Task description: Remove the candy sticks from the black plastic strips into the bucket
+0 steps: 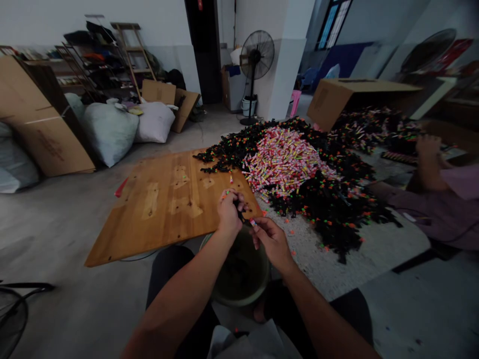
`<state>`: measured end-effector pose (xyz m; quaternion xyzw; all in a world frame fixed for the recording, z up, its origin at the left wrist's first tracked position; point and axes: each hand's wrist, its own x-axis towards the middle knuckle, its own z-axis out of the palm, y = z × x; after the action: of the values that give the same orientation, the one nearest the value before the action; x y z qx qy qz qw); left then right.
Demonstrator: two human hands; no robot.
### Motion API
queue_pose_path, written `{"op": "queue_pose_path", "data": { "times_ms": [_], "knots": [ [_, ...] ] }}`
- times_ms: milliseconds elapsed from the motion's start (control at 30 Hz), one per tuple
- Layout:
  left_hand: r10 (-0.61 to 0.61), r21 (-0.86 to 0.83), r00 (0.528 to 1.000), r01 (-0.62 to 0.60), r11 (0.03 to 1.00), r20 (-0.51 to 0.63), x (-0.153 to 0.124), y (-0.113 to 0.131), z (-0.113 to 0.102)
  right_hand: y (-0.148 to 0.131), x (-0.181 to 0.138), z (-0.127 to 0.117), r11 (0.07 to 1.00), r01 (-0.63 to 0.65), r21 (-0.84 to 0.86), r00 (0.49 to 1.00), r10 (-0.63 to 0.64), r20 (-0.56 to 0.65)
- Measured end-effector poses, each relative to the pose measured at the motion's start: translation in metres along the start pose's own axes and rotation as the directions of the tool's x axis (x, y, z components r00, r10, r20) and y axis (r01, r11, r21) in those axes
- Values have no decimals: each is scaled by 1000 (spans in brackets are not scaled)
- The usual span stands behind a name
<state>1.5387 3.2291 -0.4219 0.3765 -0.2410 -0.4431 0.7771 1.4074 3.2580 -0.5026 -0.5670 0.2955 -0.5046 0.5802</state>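
My left hand (229,215) is closed around a small black plastic piece (240,213), with an orange and green bit showing by its thumb; the fingers hide most of it. Between the thumb and fingers of my right hand (275,244) is a small pink-and-white tube (253,224). The tube's end meets or nearly meets the black piece; which, I cannot tell. Both hands are above a green bucket (239,299) between my legs, its inside dark. Beyond them lies a heap of pink tubes (286,159) surrounded by black pieces (337,219) with orange and green tips.
A wooden board (168,199) lies at the left, one tube near its right edge. At the right, another person's hand (428,144) is beside an open cardboard box (359,94). A standing fan (257,55), stuffed sacks (110,129) and flattened cardboard (41,119) stand further back.
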Motion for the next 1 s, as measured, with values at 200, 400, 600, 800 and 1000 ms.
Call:
{"op": "queue_pose_path", "data": {
  "times_ms": [200,400,600,800,1000],
  "knots": [
    [60,-10,998,-60,998,-30,-5,-3,4,1,-7,3,976,65,-208,994,-81,-68],
    [32,-32,997,-34,999,-64,-3,-13,-5,6,-11,2,997,-74,15,995,73,71],
    [-274,477,956,192,858,108,5,-30,-36,24,48,-56,901,-133,-413,991,127,-41],
    [-157,812,945,-152,563,286,6,-40,-40,26,137,-66,290,-126,-949,992,35,-121],
    [-157,837,912,-266,478,379,34,-71,-16,26,157,-62,219,-106,-970,989,122,-81]
  ]
}}
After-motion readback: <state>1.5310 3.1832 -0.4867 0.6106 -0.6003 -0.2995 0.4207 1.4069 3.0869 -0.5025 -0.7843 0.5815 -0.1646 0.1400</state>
